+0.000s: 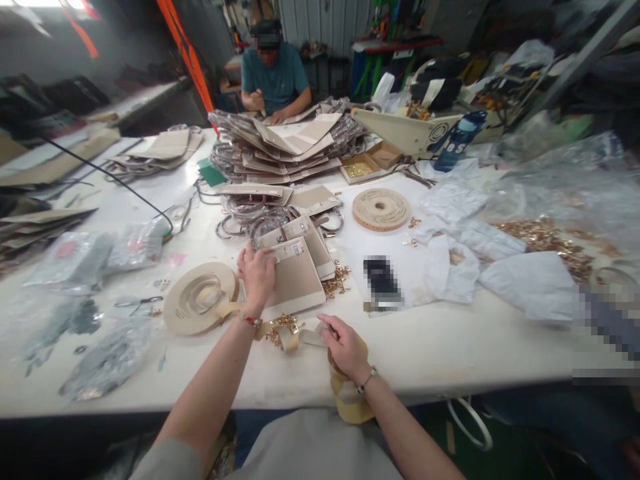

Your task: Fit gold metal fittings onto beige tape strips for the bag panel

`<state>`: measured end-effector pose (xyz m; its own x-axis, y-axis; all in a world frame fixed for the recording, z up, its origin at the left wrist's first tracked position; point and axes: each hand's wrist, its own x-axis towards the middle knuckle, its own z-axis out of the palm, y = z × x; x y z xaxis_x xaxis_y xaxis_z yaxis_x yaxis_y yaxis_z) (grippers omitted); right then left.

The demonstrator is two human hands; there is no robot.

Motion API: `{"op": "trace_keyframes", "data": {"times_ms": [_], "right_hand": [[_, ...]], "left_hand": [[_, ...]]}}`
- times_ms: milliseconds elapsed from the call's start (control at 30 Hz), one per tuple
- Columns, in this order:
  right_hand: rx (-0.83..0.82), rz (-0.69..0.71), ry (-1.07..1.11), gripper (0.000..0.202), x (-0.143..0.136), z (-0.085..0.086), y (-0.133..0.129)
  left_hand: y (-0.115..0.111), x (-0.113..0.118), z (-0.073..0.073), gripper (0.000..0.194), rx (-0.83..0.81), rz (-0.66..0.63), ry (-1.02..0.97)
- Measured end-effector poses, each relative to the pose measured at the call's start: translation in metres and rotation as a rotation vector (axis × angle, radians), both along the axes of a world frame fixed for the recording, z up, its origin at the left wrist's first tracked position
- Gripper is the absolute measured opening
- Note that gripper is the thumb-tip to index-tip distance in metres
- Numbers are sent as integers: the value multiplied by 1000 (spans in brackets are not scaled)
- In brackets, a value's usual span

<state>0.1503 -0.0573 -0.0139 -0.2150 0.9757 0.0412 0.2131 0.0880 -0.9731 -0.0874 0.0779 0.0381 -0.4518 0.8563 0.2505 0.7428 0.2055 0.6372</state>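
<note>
My left hand (257, 270) lies over the left edge of a flat beige panel (293, 280) with small metal fittings along its top, its fingers bent and apart. Another such panel is partly beneath it. Nearer to me, my right hand (346, 347) is closed, thumb against fingers; a pale, thin piece (314, 338) sticks out to its left, too blurred to name. A loop of yellowish tape (355, 407) hangs under that hand over the table edge. Small gold clips (285, 328) lie between my hands. A wide roll of beige tape (200, 300) sits left of my left wrist.
A person (275, 73) works across the table (400, 360) behind a tall stack of beige panels (285, 143). Right of centre are another tape roll (381, 208), a phone (383, 281) and a blue bottle (459, 140). Gold parts (550, 243) and plastic bags (107, 360) flank the work area.
</note>
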Motion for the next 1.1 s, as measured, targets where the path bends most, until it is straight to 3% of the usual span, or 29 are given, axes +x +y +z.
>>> {"op": "trace_keyframes", "data": {"times_ms": [67,133,267,400,500,600,633,733,800,900,1100], "right_hand": [[-19,-14,-15,49,-1,-2,-1],[-31,-32,-19,52,-1,-3,-3],[-50,-60,34,26,-3,0,-3],[-123,-78,75,17,-6,9,-4],[-167,-82,54,16,-9,20,-6],[-178,-99,15,18,-10,33,-8],[-174,-106,-3,19,-10,38,-8],[-145,-119,-39,24,-9,48,-8],[-105,-110,-42,28,-7,51,-7],[-52,-98,-46,33,-6,50,-6],[-35,-59,3,33,-7,51,-6]], "left_hand": [[-8,1,-2,37,79,-13,139],[-17,0,-9,36,126,-108,292],[-30,-8,-34,49,69,-369,447],[-38,-11,-47,69,-25,-465,529],[-44,-8,-35,72,-94,-449,526],[-58,2,-10,65,-34,-420,445],[-65,7,0,61,-7,-493,392],[-92,23,23,47,-38,-922,151],[-109,35,31,37,-59,-1026,15],[-127,48,37,20,-72,-961,-122],[-131,47,43,18,-241,-895,-226]]}}
